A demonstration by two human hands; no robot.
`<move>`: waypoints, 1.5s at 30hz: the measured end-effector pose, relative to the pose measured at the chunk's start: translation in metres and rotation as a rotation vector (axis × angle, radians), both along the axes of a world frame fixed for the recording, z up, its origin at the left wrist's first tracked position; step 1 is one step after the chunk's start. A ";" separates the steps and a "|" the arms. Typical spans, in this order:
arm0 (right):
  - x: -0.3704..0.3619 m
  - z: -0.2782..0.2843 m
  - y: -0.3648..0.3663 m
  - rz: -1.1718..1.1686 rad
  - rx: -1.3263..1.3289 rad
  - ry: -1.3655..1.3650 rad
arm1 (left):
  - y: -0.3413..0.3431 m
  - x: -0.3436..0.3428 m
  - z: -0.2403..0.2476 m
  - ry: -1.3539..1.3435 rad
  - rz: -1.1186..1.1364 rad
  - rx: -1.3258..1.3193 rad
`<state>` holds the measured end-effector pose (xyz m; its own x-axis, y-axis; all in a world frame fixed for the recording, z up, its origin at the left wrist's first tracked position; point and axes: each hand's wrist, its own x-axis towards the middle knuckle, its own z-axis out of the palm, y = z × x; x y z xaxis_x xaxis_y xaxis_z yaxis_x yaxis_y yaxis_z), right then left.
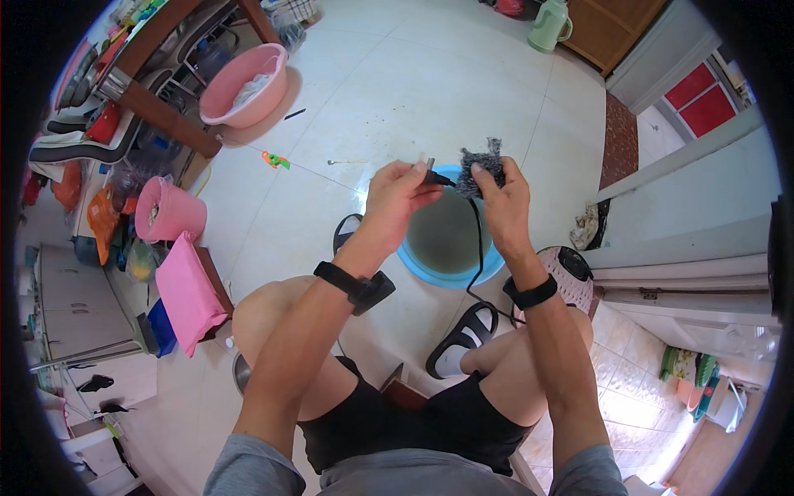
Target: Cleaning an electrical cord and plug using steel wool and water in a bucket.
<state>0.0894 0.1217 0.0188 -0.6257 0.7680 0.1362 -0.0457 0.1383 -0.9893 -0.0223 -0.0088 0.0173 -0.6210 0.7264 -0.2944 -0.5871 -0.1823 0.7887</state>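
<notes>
Above a light blue basin [494, 266] of murky greyish water, my left hand [400, 194] pinches a black plug-like end [437, 178] with a small metal piece at its tip. Its exact kind is hard to make out. A black cord [480, 240] runs down from it, across the basin's right side and toward my right leg. My right hand [506, 198] grips a dark grey, speckled scrubbing cloth [480, 175] between thumb and fingers. The cloth is close to the plug-like end, just to its right. Each wrist wears a black band.
A pink basin [277, 91] with a white cloth sits by the wooden table. A pink bucket [192, 217] and pink-covered stool [188, 289] stand at left. A toy [275, 160] lies on the floor. A woven basket [571, 277] is near my right knee, a green thermos [549, 26] far off.
</notes>
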 end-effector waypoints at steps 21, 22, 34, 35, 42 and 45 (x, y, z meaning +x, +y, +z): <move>-0.005 0.006 -0.035 -0.018 0.040 -0.157 | 0.006 0.019 -0.011 0.212 0.152 -0.197; -0.005 0.003 -0.040 -0.010 0.121 -0.124 | 0.004 0.016 -0.014 0.211 0.168 -0.205; -0.003 -0.008 -0.028 -0.004 0.201 -0.127 | 0.003 0.018 -0.010 0.230 0.127 -0.206; -0.002 -0.012 -0.025 -0.001 0.193 -0.127 | 0.003 0.020 -0.007 0.229 0.136 -0.191; -0.004 -0.010 -0.021 -0.075 0.221 -0.130 | 0.001 0.011 -0.013 0.251 -0.005 -0.273; -0.003 -0.006 -0.012 -0.122 0.153 -0.038 | -0.005 0.010 -0.014 0.119 0.004 -0.190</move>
<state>0.0861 0.1098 0.0128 -0.5364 0.8105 0.2354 0.0178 0.2897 -0.9569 -0.0121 -0.0133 0.0035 -0.6621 0.6626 -0.3502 -0.4871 -0.0255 0.8730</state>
